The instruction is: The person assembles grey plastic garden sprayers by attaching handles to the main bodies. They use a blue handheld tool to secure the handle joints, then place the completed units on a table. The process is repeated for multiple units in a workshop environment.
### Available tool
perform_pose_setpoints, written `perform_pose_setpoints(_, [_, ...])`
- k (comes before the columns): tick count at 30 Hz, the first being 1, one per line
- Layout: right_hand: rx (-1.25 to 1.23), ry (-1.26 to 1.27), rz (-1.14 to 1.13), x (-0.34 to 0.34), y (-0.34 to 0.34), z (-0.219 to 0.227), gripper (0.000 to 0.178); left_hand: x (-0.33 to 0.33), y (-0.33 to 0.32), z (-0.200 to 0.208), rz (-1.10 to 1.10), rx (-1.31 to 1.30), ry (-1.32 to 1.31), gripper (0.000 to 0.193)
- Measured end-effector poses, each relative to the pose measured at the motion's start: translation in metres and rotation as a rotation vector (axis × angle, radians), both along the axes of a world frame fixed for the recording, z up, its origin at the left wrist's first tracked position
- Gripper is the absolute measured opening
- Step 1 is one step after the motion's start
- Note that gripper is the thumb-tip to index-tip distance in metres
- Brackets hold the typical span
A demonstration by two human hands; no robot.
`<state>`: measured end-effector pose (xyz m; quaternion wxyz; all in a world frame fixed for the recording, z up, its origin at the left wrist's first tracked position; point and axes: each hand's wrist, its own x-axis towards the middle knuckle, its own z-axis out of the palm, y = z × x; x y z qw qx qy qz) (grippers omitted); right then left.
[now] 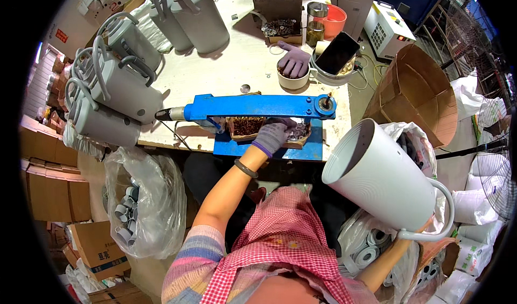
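Note:
My left hand, in a grey-purple knit glove, reaches over a small divided box of fasteners. Its fingers are bent together at the side with silvery pieces; whatever they pinch is too small to name. On the right a large grey can with a loop handle is held up and tilted, its round open end facing up and left. My right hand supports it near the handle end, mostly hidden behind it. Between me and the far tabletop lies a blue press arm above a blue base.
Several finished-looking grey cans stand or lie at the table's left. A cup with a purple glove, a phone and a red cup sit far right. Bags of grey parts flank me; a cardboard drum stands right.

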<state>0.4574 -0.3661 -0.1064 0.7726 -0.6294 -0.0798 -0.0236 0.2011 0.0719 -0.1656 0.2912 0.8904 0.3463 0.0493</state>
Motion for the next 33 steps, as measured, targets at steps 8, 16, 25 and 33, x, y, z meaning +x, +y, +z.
perform_pose_setpoints(8, [-0.003, 0.008, 0.009, 0.006, 0.011, -0.005, 0.043, -0.016, -0.011, 0.042, 0.021, -0.009, -0.252, 0.026])
perform_pose_setpoints(16, [-0.005, 0.018, 0.000, 0.009, 0.011, -0.008, 0.042, -0.030, -0.012, 0.141, 0.008, 0.131, -0.685, 0.018])
perform_pose_setpoints(25, [-0.011, 0.015, -0.001, 0.013, 0.018, -0.009, 0.042, -0.024, 0.009, 0.158, 0.034, 0.108, -0.385, 0.023])
perform_pose_setpoints(33, [-0.018, 0.018, -0.014, 0.016, 0.019, -0.011, 0.041, -0.063, 0.022, 0.155, -0.063, 0.265, -0.469, 0.034])
